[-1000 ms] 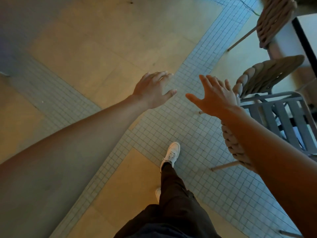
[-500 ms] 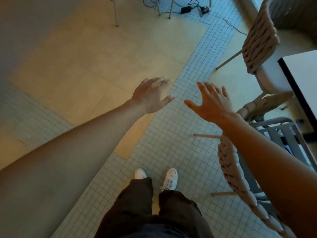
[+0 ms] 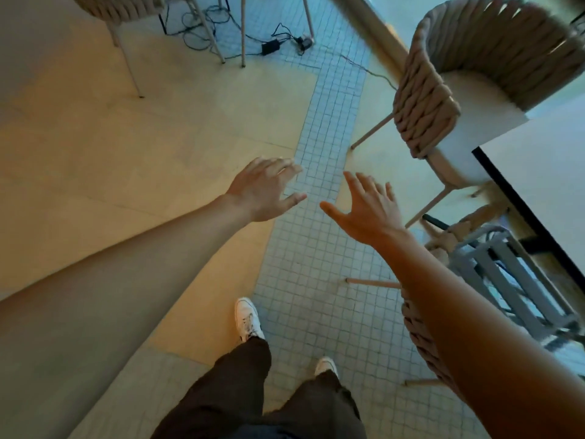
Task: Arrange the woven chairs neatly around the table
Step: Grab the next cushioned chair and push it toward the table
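Both hands' grips spread wide, empty; woven chair (image 3: pixel 443 77) backrest faces the person.

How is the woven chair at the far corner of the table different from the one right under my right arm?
The far chair stands in the open, its pale seat and curved back showing; the near chair is mostly hidden by the right arm. The far chair's seat meets the table corner; the near chair stands beside a grey slatted frame. Both have thick beige rope weave and thin pale legs.

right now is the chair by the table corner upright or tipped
Upright. The chair stands with its seat level, backrest curving above it, and its visible legs on the floor beside the table.
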